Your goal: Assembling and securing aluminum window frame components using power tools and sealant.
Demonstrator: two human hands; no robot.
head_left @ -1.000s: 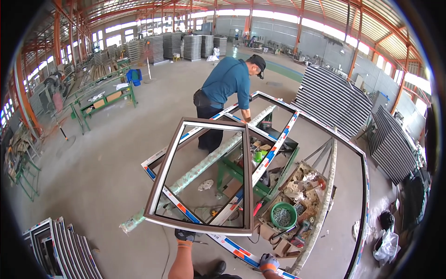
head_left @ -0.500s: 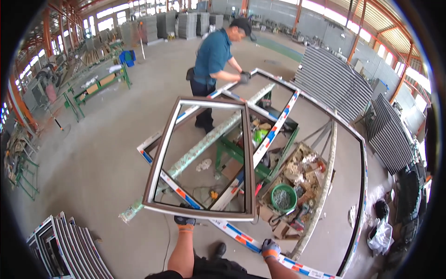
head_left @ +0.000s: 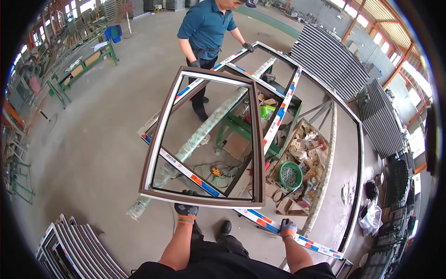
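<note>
While the left hand [head_left: 186,209] wraps its gloved fingers around the lower rail of a small brown frame [head_left: 209,201], the right hand [head_left: 288,227] is curled over the near rail of a large taped frame [head_left: 281,112], farther right and a little closer to the body. Dark left fingertips show inside the opening, just above the rail they clasp; how the right thumb sits, I cannot tell. From the left grip the small brown frame extends forward, overlapping the left part of the large taped frame; whether the two touch is unclear.

Well to the left of that grip, a row of dark-and-white frames [head_left: 86,246] stands close together. Beyond the right grip, a green basin [head_left: 290,186] of small metal pieces sits among scraps, with a pale bar [head_left: 326,169] to its right. Ahead of the left grip, through the opening, a yellow object [head_left: 216,172] lies among cables, and a green-wrapped beam [head_left: 211,126] slants away rightward.

Opposite both grips, a co-worker [head_left: 206,28] in a teal shirt has one gloved hand at the far corner of the large taped frame. Farther off, forward and right of the right grip, rises a tall stack of striped panels [head_left: 330,63].
</note>
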